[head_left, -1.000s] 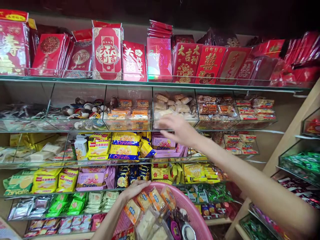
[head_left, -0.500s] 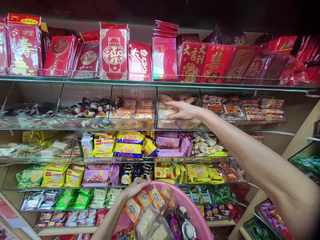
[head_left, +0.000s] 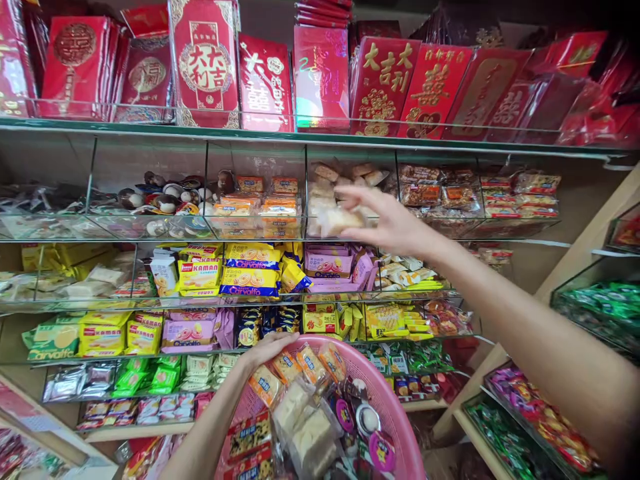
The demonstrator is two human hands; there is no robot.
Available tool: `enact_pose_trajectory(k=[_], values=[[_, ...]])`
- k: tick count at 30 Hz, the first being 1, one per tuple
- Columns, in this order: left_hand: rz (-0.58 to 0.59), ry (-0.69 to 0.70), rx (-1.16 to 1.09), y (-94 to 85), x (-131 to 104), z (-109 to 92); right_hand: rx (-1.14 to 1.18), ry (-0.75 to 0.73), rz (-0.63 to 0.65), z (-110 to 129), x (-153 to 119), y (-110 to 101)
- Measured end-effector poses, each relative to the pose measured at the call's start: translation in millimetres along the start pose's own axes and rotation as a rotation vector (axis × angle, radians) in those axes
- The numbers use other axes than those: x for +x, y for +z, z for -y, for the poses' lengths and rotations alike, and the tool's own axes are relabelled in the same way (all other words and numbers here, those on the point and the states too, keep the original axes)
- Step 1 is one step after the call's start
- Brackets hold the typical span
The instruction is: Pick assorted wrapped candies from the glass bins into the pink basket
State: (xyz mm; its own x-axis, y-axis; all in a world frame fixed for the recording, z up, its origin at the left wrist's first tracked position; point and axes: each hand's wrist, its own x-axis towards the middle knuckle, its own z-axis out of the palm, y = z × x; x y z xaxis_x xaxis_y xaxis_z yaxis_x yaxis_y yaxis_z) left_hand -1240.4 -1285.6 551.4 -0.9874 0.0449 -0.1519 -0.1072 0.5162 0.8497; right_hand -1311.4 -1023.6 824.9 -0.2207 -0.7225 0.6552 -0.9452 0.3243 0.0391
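My left hand [head_left: 270, 350] grips the rim of a pink plastic basket [head_left: 395, 400] at the lower middle. Inside the basket lie orange-labelled snack packets [head_left: 267, 383], pale cakes in clear wrappers [head_left: 313, 437] and dark round packs with white tops [head_left: 367, 420]. My right hand [head_left: 383, 217] reaches to a glass-fronted bin on the second shelf, slightly smeared by motion. Its thumb and fingers close around a pale wrapped cake [head_left: 343, 221] at the bin's front. More pale wrapped cakes [head_left: 325, 173] sit behind it.
Red envelopes [head_left: 205, 67] stand along the top shelf behind a glass lip. Glass dividers part the bins. Left of the right hand are orange-labelled packets [head_left: 280, 207]; to its right, brown nut bars [head_left: 420, 193]. Yellow packs [head_left: 250, 280] and purple packs [head_left: 327, 263] fill lower shelves.
The view has shifted, so the shelves sit higher in the picture. My right hand has drawn back towards me with a pale wrapped cake. My left hand still holds the basket.
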Motion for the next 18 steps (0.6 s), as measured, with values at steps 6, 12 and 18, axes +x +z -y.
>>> enact_pose_trajectory(k=[6, 12, 18], values=[[0.025, 0.078, 0.035, 6.0, 10, -2, 0.226, -0.043, 0.396, 62, -82, 73], [0.008, -0.004, 0.084, 8.5, 8, -8, 0.45, -0.038, 0.642, 87, -139, 118], [0.032, -0.012, 0.005, 13.4, 4, -12, 0.571, -0.032, 0.715, 97, -152, 125]])
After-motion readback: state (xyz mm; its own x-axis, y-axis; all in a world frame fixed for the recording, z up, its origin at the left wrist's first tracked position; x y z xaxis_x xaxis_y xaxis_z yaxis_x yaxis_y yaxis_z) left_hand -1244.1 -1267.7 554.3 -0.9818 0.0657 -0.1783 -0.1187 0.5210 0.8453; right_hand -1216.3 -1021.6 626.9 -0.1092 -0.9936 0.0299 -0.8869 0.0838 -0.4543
